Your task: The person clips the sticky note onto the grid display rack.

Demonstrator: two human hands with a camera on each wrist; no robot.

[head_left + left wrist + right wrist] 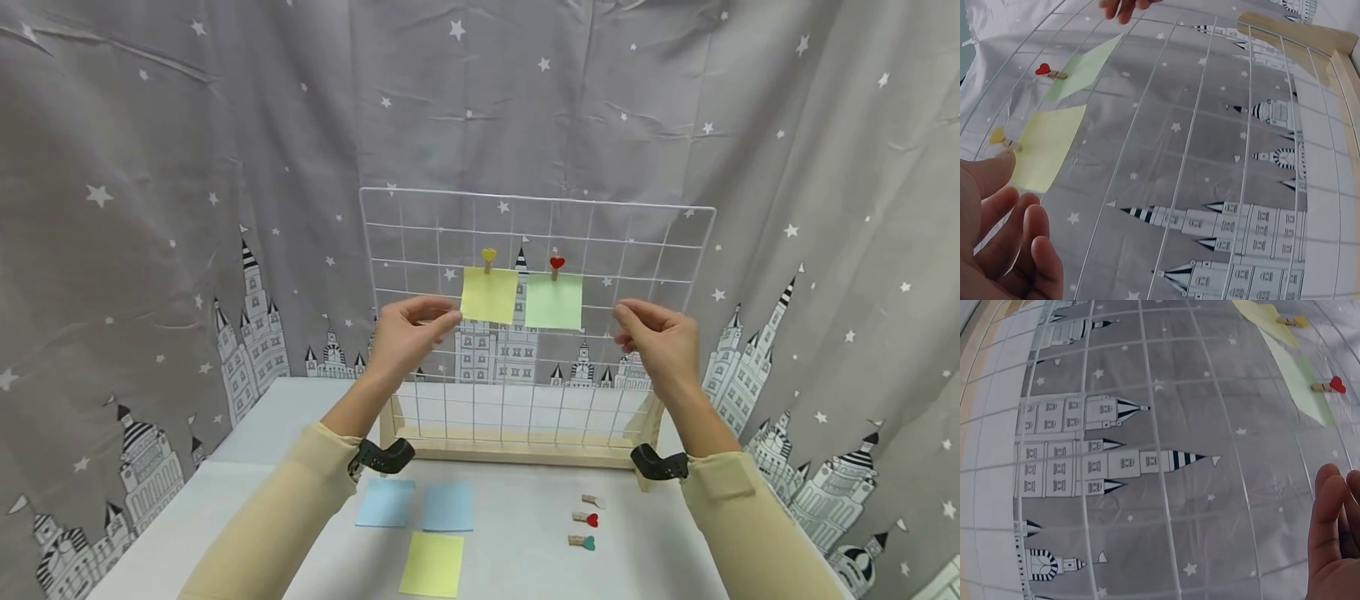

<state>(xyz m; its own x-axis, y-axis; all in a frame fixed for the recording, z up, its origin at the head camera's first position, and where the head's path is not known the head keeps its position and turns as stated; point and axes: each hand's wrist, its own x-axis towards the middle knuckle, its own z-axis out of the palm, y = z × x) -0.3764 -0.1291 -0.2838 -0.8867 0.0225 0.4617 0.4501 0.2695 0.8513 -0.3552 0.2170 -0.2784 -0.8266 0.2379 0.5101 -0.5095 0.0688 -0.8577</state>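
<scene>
A yellow sticky note [489, 295] hangs on the white wire grid [525, 400] under a clothespin with a yellow heart [489, 256]. To its right, a clothespin with a red heart [557, 263] holds a green sticky note [554, 302]. My left hand [408, 333] is at the yellow note's left edge, thumb and fingers apart in the left wrist view [1007, 231]; whether the thumb touches the paper I cannot tell. Right of the green note and apart from it, my right hand [660, 337] is raised before the grid with loosely bent fingers and nothing held.
On the white table lie two blue sticky notes [448, 505] and a yellow one [432, 564]. Further right are clothespins with white [594, 501], red [587, 519] and green [581, 542] hearts. A wooden base [517, 451] supports the grid; a grey curtain [262, 150] hangs behind.
</scene>
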